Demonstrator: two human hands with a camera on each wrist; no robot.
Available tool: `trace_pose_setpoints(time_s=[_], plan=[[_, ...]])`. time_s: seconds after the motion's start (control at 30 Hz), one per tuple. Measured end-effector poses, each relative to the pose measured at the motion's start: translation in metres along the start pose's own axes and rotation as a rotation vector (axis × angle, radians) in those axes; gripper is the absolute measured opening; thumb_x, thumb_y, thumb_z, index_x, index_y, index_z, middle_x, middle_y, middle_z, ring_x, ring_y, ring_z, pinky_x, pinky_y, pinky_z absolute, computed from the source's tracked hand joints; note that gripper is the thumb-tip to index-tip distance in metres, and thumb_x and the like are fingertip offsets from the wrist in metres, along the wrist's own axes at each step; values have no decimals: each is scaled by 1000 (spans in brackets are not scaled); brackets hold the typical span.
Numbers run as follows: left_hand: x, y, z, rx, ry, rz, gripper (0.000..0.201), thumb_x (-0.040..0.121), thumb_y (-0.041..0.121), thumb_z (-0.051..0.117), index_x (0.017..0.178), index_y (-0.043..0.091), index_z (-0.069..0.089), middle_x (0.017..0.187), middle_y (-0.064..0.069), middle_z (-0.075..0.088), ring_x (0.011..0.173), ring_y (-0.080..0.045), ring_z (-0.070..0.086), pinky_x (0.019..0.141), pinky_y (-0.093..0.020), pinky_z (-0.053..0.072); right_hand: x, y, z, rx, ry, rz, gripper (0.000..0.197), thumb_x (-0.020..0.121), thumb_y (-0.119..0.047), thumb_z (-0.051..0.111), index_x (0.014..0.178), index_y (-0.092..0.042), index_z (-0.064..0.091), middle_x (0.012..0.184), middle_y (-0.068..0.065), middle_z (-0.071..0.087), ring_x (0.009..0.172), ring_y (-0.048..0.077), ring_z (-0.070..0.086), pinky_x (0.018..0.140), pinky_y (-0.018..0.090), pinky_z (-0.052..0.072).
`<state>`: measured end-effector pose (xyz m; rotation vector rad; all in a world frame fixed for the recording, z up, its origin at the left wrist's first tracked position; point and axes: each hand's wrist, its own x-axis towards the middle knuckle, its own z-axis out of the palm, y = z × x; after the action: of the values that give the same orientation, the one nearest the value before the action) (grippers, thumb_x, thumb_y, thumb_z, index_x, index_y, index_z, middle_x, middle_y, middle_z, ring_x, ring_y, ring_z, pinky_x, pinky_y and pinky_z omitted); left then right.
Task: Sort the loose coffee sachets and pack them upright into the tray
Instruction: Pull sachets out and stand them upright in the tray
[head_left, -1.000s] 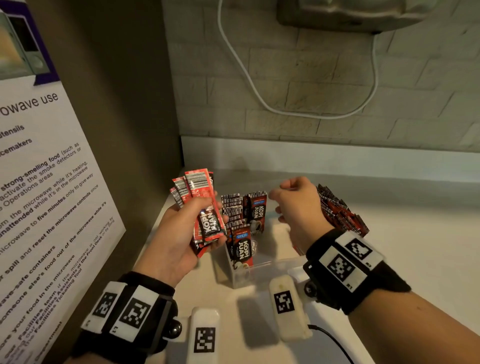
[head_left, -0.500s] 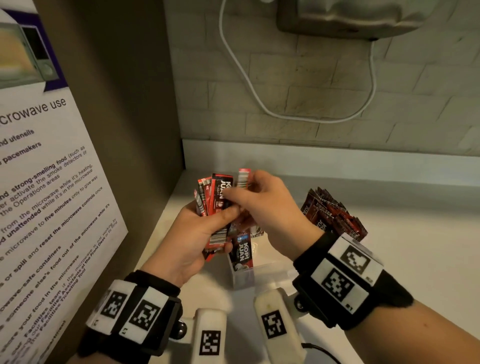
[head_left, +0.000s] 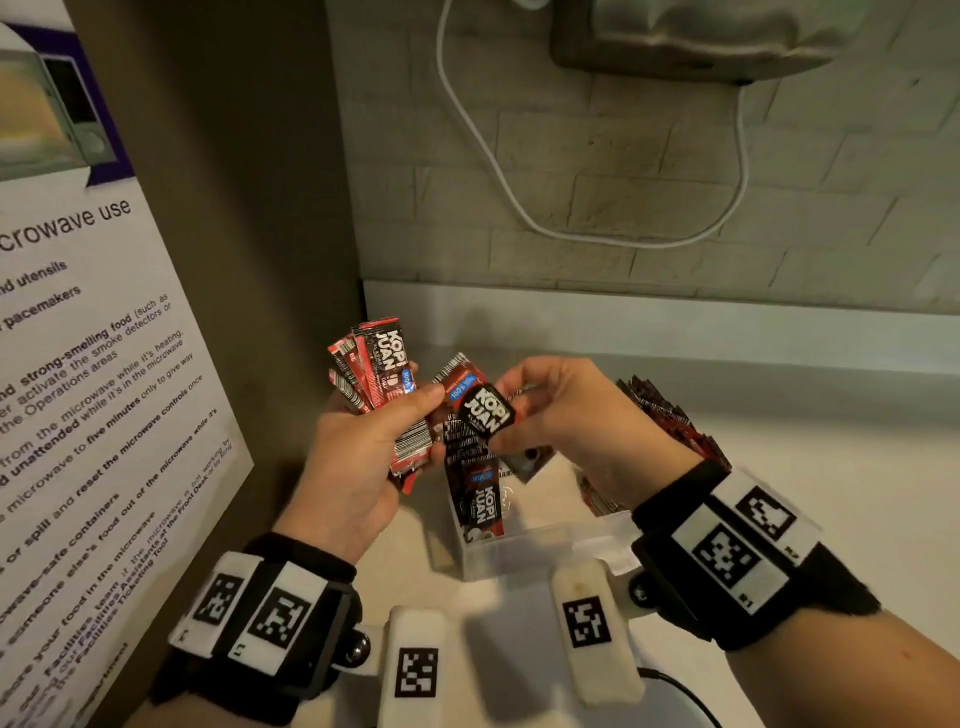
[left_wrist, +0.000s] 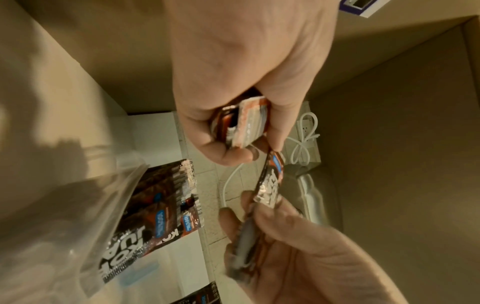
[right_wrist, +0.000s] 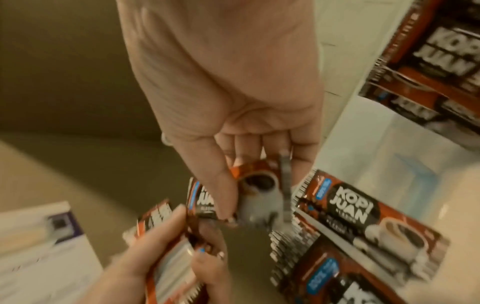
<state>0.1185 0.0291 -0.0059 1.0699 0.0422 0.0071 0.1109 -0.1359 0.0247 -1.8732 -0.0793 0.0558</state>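
Head view shows the clear tray (head_left: 540, 553) on the bench (head_left: 810, 519) holding a few upright sachets (head_left: 480, 506); the left hand (head_left: 358, 467) grips a fanned bundle (head_left: 382, 374); the right hand (head_left: 576, 421) pinches one sachet (head_left: 480, 405) above the tray. That fan could slip loose, or the single sachet topple the leaning ones.

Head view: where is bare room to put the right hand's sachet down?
Inside the clear plastic tray, right of the upright red-and-black sachets, floor shows bare. The pale counter is bare right of the loose sachet pile. It is crowded between the left hand, gripping a fanned bunch, and the right hand.
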Motion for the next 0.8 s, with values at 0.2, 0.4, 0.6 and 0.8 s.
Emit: trace_pose_setpoints(time_s=[0.2, 0.4, 0.6, 0.8], plan=[[-2, -4, 11, 68, -23, 34, 38, 64, 9, 77, 100, 9, 65, 74, -4, 67, 60, -13, 64, 43, -23, 48, -5, -11, 3, -390, -72, -56, 16, 94, -12, 56, 102, -13, 70, 91, 12, 72, 73, 17, 62, 72, 33, 54], [4, -7, -4, -7, 52, -13, 20, 81, 5, 72, 94, 17, 62, 71, 2, 67, 63, -10, 64, 47, -24, 48, 10, 14, -18, 5, 328, 79, 20, 95, -5, 54, 111, -8, 66, 84, 3, 65, 51, 1, 59, 40, 11, 41], [2, -12, -9, -25, 65, -45, 17, 81, 5, 71, 89, 17, 64, 70, 0, 66, 62, -11, 64, 47, -24, 48, 24, 42, -5, 118, 312, 311, 19, 87, 7, 59, 76, -6, 50, 97, 21, 65, 75, 34, 69, 58, 34, 59], [2, -13, -11, -19, 67, -50, 17, 80, 6, 72, 91, 16, 64, 72, 0, 66, 65, -11, 64, 47, -24, 48, 33, 57, 7, 136, 306, 319, 21, 86, 4, 61, 73, -10, 52, 92, 19, 66, 73, 28, 65, 69, 40, 58]])
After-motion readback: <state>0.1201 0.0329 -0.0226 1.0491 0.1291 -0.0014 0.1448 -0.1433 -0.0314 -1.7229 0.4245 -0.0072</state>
